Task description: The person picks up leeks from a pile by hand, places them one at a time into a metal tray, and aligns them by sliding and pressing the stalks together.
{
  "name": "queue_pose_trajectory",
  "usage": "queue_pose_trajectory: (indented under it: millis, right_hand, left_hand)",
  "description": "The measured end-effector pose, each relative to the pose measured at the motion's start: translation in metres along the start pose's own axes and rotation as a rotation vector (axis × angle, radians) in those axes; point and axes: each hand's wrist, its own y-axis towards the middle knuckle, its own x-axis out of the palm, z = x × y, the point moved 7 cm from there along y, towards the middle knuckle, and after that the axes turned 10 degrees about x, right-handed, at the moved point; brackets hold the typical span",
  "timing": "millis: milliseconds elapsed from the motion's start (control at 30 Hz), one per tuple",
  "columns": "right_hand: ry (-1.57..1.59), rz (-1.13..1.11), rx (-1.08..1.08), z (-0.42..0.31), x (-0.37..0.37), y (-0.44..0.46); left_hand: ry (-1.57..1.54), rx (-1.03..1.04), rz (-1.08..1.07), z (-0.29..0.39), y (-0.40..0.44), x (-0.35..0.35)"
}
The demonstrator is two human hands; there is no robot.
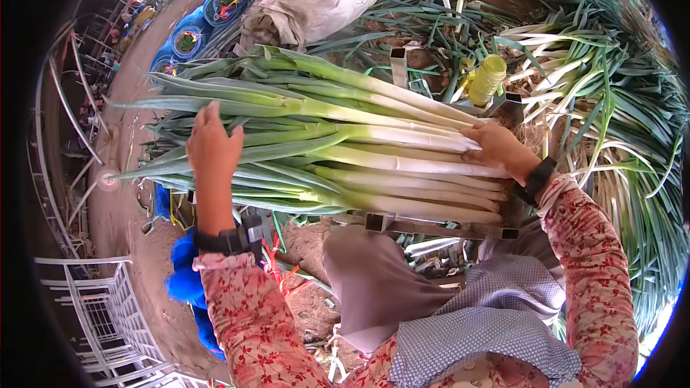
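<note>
A thick layer of leeks (402, 162) lies across a metal frame (453, 228), white ends to the right and green leaves to the left. My right hand (497, 149) is closed on the white root end of a leek in the upper part of the layer. Over the green leaves, my left hand (214, 140) is open, its thumb apart from the fingers. Whether its palm presses on the leaves I cannot tell.
A large heap of leeks (575, 79) fills the right side. Behind the frame are a yellow-green plastic bottle (488, 79) and a pale sack (323, 0). Blue net bundles (188, 42) stand at the upper left, white metal railings (108, 309) at the lower left.
</note>
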Motion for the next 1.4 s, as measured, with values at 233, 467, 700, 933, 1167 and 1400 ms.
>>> queue_pose_trajectory:
  millis: [233, 467, 700, 933, 1167, 1400]
  right_hand:
    - [0.038, 0.053, -0.074, 0.003, 0.003, 0.001]
    - [0.097, 0.025, -0.034, -0.003, -0.003, -0.001]
    - [0.164, -0.001, 0.016, -0.007, -0.006, -0.002]
    - [0.174, 0.058, -0.02, -0.003, -0.002, 0.001]
    - [0.186, 0.13, -0.05, -0.007, -0.003, -0.007]
    - [0.216, 0.184, -0.059, -0.013, -0.004, -0.01]
  left_hand:
    - [0.034, -0.178, -0.267, -0.067, 0.009, 0.02]
    - [0.483, -0.379, -0.161, -0.177, 0.069, 0.028]
    - [0.505, -0.336, 0.09, -0.17, 0.066, 0.017]
    - [-0.209, 0.045, 0.299, 0.01, -0.045, -0.019]
    - [-0.107, 0.038, 0.236, 0.0, -0.022, 0.037]
    - [-0.199, -0.137, 0.051, -0.031, 0.02, 0.087]
